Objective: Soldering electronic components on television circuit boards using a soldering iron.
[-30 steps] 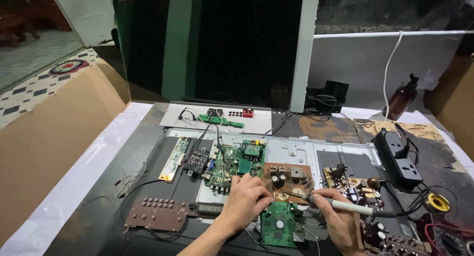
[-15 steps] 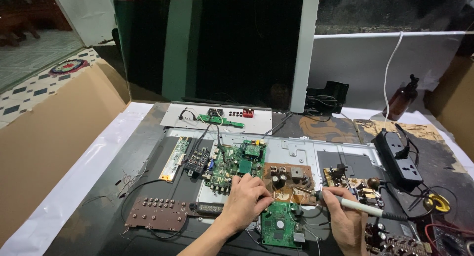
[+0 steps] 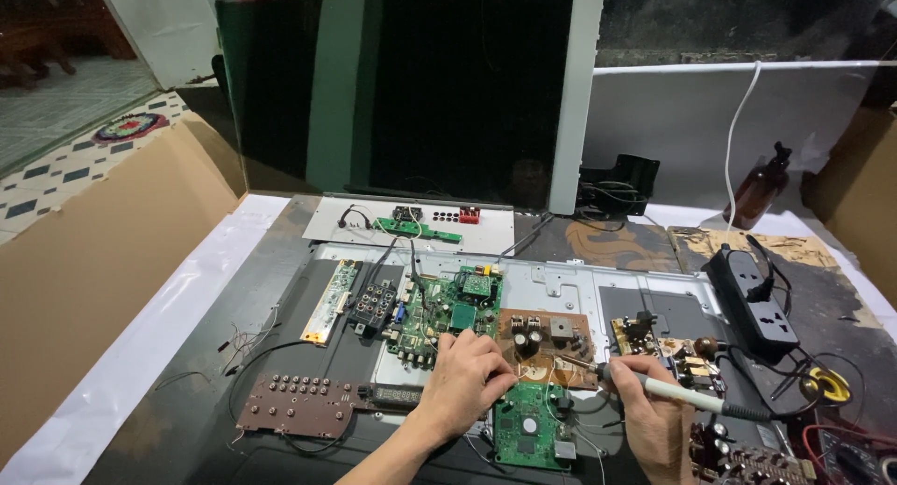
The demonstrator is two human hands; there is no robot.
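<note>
My right hand [image 3: 651, 420] grips a white-handled soldering iron [image 3: 668, 392], its tip pointing left at the edge of a brown circuit board [image 3: 547, 343]. My left hand [image 3: 464, 380] rests with curled fingers on the boards, between a green main board [image 3: 448, 312] and a small green board [image 3: 528, 429]; whether it pinches anything is hidden. All of these lie on the open metal back of a flat panel [image 3: 645, 293].
A dark screen [image 3: 392, 92] leans upright at the back. A black power strip [image 3: 752, 298] and a yellow solder reel [image 3: 827, 384] lie to the right, a brown button board [image 3: 294, 404] to the left. Cardboard [image 3: 93, 261] flanks the left edge. A brown bottle [image 3: 761, 186] stands back right.
The right hand has slid slightly right and toward me with the iron, whose tip stays near the brown board. The left hand has barely moved.
</note>
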